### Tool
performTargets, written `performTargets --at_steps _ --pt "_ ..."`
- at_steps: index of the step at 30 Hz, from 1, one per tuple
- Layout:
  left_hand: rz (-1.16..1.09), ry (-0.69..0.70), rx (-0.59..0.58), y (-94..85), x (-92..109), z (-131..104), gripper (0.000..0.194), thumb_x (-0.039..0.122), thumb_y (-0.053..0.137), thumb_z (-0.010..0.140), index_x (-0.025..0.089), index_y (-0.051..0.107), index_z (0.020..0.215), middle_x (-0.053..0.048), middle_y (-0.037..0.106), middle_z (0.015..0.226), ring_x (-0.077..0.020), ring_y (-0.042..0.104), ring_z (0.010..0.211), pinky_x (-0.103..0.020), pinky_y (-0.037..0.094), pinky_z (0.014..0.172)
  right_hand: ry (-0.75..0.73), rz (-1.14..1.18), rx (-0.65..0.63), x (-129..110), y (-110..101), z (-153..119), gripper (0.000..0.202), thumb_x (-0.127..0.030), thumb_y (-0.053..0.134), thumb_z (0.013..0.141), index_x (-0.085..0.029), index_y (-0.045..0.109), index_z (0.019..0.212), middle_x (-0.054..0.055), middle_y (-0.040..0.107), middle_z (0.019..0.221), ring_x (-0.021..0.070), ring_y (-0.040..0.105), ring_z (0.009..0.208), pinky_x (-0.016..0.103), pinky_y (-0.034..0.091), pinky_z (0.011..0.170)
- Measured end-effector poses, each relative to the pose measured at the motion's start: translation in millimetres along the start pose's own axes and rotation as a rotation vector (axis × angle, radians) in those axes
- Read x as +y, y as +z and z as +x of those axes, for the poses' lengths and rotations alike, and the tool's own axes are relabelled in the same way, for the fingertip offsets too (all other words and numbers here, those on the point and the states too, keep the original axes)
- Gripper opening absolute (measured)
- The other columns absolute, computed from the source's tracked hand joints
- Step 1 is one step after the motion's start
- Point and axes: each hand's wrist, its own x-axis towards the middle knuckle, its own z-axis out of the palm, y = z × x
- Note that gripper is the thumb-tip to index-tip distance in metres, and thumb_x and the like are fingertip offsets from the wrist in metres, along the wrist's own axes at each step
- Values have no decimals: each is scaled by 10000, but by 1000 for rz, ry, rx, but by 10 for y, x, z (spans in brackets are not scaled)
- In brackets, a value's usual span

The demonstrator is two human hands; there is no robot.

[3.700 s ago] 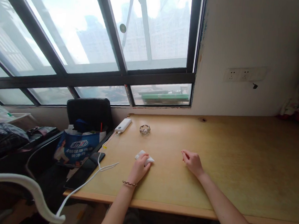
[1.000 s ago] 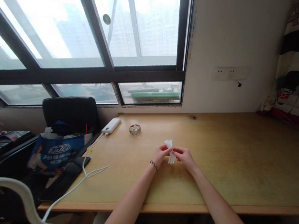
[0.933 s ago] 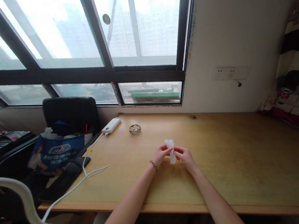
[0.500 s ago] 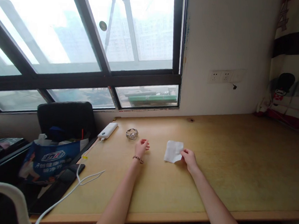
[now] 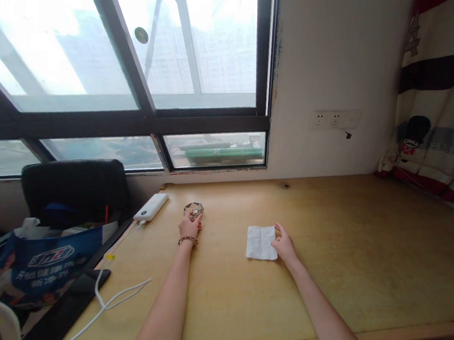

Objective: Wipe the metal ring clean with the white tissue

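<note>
My left hand has its fingers closed on the near rim of a small round faceted glass ashtray, which stands on the wooden desk. A braided bracelet circles that wrist. To the right, a creased square of white tissue lies flat on the desk. My right hand is at its right edge, index finger and thumb apart, the thumb touching the paper. The lower fingers of this hand are partly hidden.
A white power bank with a white cable lies along the desk's left side. Beyond that edge stand a black chair and a blue shopping bag. Window and wall close off the back, with a curtain at right.
My left hand has moved left and forward onto the glass ashtray. The tissue now lies flat, and my right finger and thumb have parted from their pinch on it. The view has shifted slightly.
</note>
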Motion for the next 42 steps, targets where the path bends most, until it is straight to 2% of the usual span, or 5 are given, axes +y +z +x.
performTargets --at_steps 11,17,24,33,42 --pt "-164 156 -158 89 175 -326 236 317 557 689 190 494 877 4 611 592 -158 612 504 -238 489 458 65 205 -84 97 19 60 611 -45 490 505 -185 453 1099 84 534 1104 84 580 577 218 464 570" --pt "-336 180 -251 369 515 -936 296 375 544 696 169 496 903 -18 622 620 -168 622 535 -252 499 492 92 353 -88 93 21 37 612 -46 494 487 -194 466 1080 109 471 1184 127 616 706 223 476 585" --pt "-195 346 -338 481 540 -1637 225 358 535 718 213 507 889 -9 647 676 -159 630 580 -245 496 540 176 485 -94 -65 -33 -73 536 -88 560 476 -158 523 1006 146 479 1184 196 615 819 259 490 633" --pt "-188 397 -310 440 572 -1705 214 360 514 737 205 501 884 -12 648 683 -160 634 598 -252 502 560 301 664 49 -163 -127 -127 151 -161 642 452 -153 642 603 40 668 647 227 619 717 289 502 603" --pt "-218 370 -352 487 567 -1781 212 355 522 733 218 501 894 -13 644 684 -159 626 580 -263 504 550 406 934 -21 -284 -142 -140 220 -187 703 476 -148 636 681 43 674 700 181 623 658 279 506 608"
